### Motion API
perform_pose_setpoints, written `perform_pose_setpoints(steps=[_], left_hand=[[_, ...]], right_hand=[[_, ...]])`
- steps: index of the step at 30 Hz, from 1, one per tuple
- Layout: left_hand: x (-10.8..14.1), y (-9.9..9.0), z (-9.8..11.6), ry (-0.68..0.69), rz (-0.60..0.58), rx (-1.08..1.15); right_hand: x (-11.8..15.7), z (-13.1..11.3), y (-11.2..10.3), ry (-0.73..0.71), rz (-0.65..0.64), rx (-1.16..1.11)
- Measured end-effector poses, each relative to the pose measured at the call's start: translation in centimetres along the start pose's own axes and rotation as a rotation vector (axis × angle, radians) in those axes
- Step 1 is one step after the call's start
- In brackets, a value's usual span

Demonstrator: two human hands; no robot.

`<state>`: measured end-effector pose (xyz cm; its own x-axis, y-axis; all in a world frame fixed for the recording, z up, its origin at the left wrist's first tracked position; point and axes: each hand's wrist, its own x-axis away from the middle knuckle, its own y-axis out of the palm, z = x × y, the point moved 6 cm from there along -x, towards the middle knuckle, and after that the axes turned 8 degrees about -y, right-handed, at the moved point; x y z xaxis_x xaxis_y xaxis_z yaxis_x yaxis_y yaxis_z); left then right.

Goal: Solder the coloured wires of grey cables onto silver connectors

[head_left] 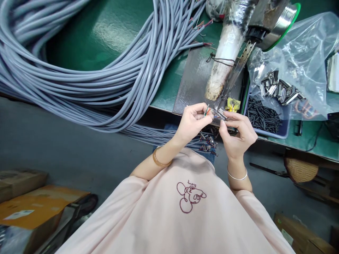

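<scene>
My left hand point(194, 118) pinches the thin coloured wires point(208, 111) of a cable, green, orange and white among them. My right hand point(238, 132) grips a small metal multi-pin connector point(220, 114) between thumb and fingers. Wire ends and connector meet, or nearly meet, in front of the fixture; whether they touch I cannot tell. Just above the hands hangs the blunt, browned end of a white wrapped tube point(221, 67), beside a narrow metal guide point(239, 67). A yellow piece point(233, 104) lies close behind my right fingers.
Thick bundles of grey cable point(137, 81) cover the bench's left side. Cables with connectors point(209, 144) hang by my lap. At right, a bin of black sleeves point(262, 118) stands under a clear bag point(312, 46) of metal connectors point(278, 88). A solder spool point(282, 28) sits above.
</scene>
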<state>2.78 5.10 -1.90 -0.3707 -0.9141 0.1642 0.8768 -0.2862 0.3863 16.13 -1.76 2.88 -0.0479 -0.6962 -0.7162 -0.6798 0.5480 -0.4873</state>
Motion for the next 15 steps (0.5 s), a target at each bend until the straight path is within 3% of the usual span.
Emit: perform_pose_setpoints(steps=[7, 15], left_hand=[[0.39, -0.03, -0.26, 0.007, 0.018, -0.005], [0.71, 0.01, 0.14, 0.084, 0.087, -0.06]], right_hand=[[0.14, 0.23, 0.27, 0.107, 0.007, -0.061], [0.15, -0.15, 0.38, 0.027, -0.003, -0.018]])
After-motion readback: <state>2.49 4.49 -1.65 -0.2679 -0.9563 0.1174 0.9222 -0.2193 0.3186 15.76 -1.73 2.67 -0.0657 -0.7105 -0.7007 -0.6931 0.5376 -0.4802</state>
